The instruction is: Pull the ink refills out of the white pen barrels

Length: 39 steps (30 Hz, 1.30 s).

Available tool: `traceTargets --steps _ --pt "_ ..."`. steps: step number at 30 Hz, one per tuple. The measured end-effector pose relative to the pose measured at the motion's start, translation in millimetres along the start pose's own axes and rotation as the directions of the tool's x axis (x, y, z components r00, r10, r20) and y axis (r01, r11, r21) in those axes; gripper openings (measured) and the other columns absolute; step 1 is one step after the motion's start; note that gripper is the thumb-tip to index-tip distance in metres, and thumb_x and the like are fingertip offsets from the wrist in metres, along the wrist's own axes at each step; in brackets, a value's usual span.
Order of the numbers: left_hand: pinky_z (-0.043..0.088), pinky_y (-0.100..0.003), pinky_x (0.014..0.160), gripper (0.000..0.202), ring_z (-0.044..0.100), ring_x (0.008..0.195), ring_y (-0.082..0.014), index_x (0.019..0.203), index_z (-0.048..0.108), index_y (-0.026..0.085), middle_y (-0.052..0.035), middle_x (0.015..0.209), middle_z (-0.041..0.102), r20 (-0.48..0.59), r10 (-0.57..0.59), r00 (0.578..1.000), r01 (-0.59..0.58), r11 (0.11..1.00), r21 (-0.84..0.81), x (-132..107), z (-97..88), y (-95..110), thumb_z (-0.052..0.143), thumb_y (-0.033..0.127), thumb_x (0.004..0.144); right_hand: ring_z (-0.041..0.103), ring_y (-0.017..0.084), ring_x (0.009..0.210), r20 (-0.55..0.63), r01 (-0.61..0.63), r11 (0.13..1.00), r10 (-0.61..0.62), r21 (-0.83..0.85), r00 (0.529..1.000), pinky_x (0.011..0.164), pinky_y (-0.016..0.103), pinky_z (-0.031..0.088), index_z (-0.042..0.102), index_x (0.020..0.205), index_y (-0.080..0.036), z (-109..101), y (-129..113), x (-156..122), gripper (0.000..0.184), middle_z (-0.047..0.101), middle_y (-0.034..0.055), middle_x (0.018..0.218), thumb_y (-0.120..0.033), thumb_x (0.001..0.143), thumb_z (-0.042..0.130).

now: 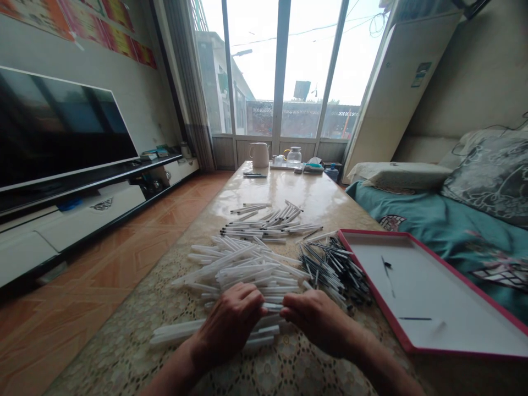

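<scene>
Between my two hands lies a short whitish pen (273,307), level and pointing sideways. My left hand (235,314) is closed around one end of it, and my right hand (315,319) pinches the other end. Right behind the hands spreads a heap of white pen barrels (247,264). A few more barrels (177,331) lie beside and under my left hand. Past my right hand sits a pile of dark, thin pen refills (336,267). Farther off, white pens with black ends (268,223) lie in a loose group. My fingers hide the pen's ends.
A red-rimmed white tray (406,348) stands at the right, with a dark thin stick (415,318) and a few small pieces in it. At the table's far end are a kettle (259,155) and a glass jar (294,156). A bed (429,225) flanks the table's right side.
</scene>
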<state>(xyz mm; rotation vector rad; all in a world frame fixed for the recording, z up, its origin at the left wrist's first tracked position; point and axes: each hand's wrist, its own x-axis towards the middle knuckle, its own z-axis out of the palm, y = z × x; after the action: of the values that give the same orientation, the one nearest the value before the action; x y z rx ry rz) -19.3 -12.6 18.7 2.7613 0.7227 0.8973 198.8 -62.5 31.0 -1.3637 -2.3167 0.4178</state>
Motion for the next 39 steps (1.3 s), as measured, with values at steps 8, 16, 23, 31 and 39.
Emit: traceTargets --steps 8,16,23,31,39 --pt "0.033 -0.024 0.056 0.031 0.047 0.06 -0.0123 0.068 0.04 0.019 0.0032 0.064 0.045 0.167 -0.169 0.971 0.202 0.958 -0.202 3 -6.8 4 0.036 0.029 0.097 0.046 0.01 0.048 -0.061 0.103 0.934 -0.131 -0.342 0.99 0.048 0.028 0.016 0.052 0.076 -0.02 -4 -6 1 0.018 0.059 -0.0028 0.063 -0.027 0.093 0.052" --pt "0.034 -0.024 0.059 0.026 0.046 0.062 -0.0132 0.073 0.044 0.019 0.001 0.071 0.047 0.181 -0.175 0.968 0.212 0.953 -0.215 1 -5.0 -1 0.037 0.029 0.096 0.04 0.009 0.052 0.042 -0.026 1.0 0.027 -0.006 0.999 0.051 0.023 0.024 0.049 0.07 -0.019 -1 5 -1 0.033 0.048 -0.0056 0.058 -0.032 0.099 0.038" --pt "0.029 -0.024 0.057 0.032 0.042 0.059 -0.0122 0.066 0.038 0.019 0.003 0.064 0.042 0.152 -0.195 0.969 0.227 0.946 -0.233 0 -5.5 1 0.036 0.031 0.095 0.039 0.009 0.055 0.065 -0.045 0.988 0.035 0.148 0.997 0.052 0.022 0.027 0.045 0.066 -0.018 8 3 -2 0.036 0.045 -0.0049 0.059 -0.033 0.098 0.037" --pt "0.022 -0.022 0.044 0.047 0.028 0.046 -0.0086 0.056 0.03 0.021 0.0062 0.051 0.028 0.29 -0.428 0.856 0.516 0.687 -0.511 8 -10.7 6 0.035 0.05 0.092 0.041 0.01 0.049 -0.104 0.062 0.963 -0.092 -0.261 0.99 0.049 0.027 0.017 0.048 0.071 -0.02 4 -2 0 0.025 0.055 -0.0035 0.06 -0.028 0.095 0.048" --pt "0.015 -0.018 0.027 0.05 0.025 0.026 -0.0054 0.055 0.037 0.022 0.0102 0.033 0.032 0.512 -0.521 0.683 0.696 0.251 -0.673 8 -4.9 5 0.048 0.065 0.079 0.049 0.011 0.051 -0.138 0.149 0.921 -0.211 -0.36 0.968 0.049 0.029 0.019 0.049 0.074 -0.02 -1 -7 2 0.023 0.056 -0.0038 0.061 -0.026 0.096 0.048"
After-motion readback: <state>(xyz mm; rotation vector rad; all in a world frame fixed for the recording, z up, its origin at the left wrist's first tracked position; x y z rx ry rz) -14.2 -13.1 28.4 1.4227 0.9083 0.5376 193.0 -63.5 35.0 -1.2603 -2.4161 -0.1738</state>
